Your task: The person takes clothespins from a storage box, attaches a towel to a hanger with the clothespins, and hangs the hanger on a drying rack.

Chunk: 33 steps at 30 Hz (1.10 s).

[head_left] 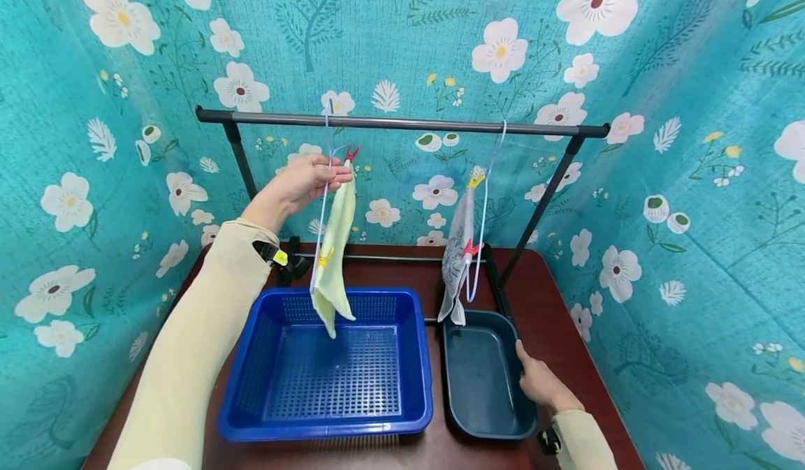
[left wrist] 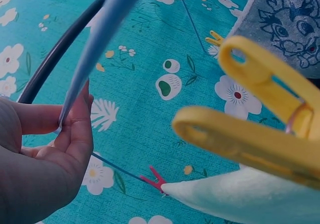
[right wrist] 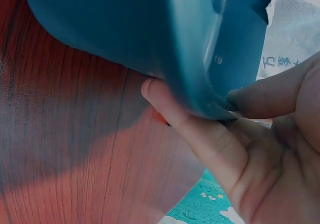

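My left hand [head_left: 308, 180] pinches the light blue wire hanger [left wrist: 100, 44] between thumb and fingers, below the rack's bar. From this hanger hangs a pale yellow cloth [head_left: 339, 232], clipped by a red clothespin [head_left: 351, 153] and a yellow clothespin [left wrist: 245, 146]. At the right, my right hand [head_left: 546, 384] grips the rim of a dark teal basin [right wrist: 175, 49], thumb inside and fingers outside. Above that basin's far end, a grey cloth with a printed animal face [left wrist: 287, 27] hangs on another blue hanger [head_left: 483, 246], with yellow and red clothespins.
A black rack with a grey horizontal bar [head_left: 409, 123] stands at the back of the dark red wooden table [head_left: 575, 348]. A blue perforated basket [head_left: 327, 430] sits below the yellow cloth, left of the basin. Teal flowered curtain [head_left: 711, 177] surrounds the table.
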Each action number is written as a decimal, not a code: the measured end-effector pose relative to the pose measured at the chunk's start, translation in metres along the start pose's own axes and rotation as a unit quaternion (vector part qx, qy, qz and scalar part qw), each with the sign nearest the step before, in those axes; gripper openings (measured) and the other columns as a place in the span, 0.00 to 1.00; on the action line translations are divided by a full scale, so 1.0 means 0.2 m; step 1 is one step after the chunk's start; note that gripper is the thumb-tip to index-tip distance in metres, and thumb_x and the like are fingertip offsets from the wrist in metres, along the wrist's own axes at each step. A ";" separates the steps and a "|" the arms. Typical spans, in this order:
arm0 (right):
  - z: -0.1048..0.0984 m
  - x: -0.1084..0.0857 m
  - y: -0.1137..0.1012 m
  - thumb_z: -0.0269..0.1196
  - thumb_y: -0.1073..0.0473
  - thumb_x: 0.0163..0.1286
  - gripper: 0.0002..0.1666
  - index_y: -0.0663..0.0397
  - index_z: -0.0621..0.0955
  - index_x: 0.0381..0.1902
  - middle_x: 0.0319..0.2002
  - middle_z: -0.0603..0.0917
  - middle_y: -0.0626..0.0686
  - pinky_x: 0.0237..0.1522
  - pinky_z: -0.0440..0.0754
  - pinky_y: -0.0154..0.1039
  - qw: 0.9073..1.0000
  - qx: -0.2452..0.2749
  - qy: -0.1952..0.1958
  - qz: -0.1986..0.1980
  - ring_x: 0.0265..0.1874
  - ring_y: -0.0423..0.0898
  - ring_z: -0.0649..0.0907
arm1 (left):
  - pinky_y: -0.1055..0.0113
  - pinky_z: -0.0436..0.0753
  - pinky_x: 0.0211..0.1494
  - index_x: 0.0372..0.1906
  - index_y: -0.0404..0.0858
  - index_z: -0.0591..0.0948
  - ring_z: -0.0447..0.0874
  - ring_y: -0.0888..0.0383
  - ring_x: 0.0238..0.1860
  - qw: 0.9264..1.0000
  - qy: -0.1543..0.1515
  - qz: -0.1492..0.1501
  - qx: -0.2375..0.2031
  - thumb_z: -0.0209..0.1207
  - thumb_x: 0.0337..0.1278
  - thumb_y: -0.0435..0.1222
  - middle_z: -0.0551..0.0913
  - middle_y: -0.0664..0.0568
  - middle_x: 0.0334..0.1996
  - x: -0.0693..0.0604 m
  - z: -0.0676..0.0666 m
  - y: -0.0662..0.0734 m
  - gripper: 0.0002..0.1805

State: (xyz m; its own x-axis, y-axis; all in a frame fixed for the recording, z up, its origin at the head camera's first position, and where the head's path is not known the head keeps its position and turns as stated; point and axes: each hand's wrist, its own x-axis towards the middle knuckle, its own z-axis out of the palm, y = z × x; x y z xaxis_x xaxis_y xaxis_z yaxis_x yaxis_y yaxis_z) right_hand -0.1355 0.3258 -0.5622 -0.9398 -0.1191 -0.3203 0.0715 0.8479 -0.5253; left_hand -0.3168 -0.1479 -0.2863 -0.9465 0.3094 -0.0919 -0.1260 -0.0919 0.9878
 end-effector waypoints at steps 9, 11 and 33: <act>0.00 0.02 0.00 0.45 0.73 0.66 0.39 0.69 0.46 0.72 0.65 0.60 0.74 0.55 0.68 0.61 1.000 -0.002 -0.004 -0.005 0.56 0.61 0.72 | 0.75 0.77 0.44 0.68 0.27 0.57 0.76 0.53 0.55 0.999 0.013 -0.003 -0.037 0.42 0.71 0.28 0.67 0.35 0.62 0.02 0.02 0.00 0.23; -0.01 0.02 0.00 0.45 0.73 0.66 0.39 0.69 0.46 0.72 0.65 0.61 0.74 0.53 0.69 0.59 1.000 -0.005 -0.005 -0.003 0.53 0.59 0.73 | 0.75 0.77 0.43 0.67 0.28 0.58 0.76 0.53 0.55 0.999 0.018 -0.004 -0.042 0.42 0.71 0.28 0.68 0.36 0.61 0.02 0.02 -0.01 0.23; 0.00 0.01 0.04 0.46 0.75 0.65 0.40 0.66 0.44 0.73 0.65 0.59 0.74 0.53 0.69 0.60 1.000 0.025 -0.009 -0.001 0.51 0.59 0.73 | 0.76 0.77 0.42 0.69 0.28 0.54 0.80 0.61 0.43 0.997 0.013 -0.017 -0.076 0.41 0.71 0.27 0.67 0.37 0.61 0.04 0.04 -0.09 0.25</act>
State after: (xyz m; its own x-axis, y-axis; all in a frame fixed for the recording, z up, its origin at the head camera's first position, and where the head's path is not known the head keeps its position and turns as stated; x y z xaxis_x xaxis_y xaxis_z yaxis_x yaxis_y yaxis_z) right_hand -0.1357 0.3320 -0.5675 -0.9336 -0.1302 -0.3339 0.0873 0.8210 -0.5643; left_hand -0.3190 -0.1359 -0.3027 -0.9484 0.2893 -0.1296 -0.1988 -0.2244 0.9540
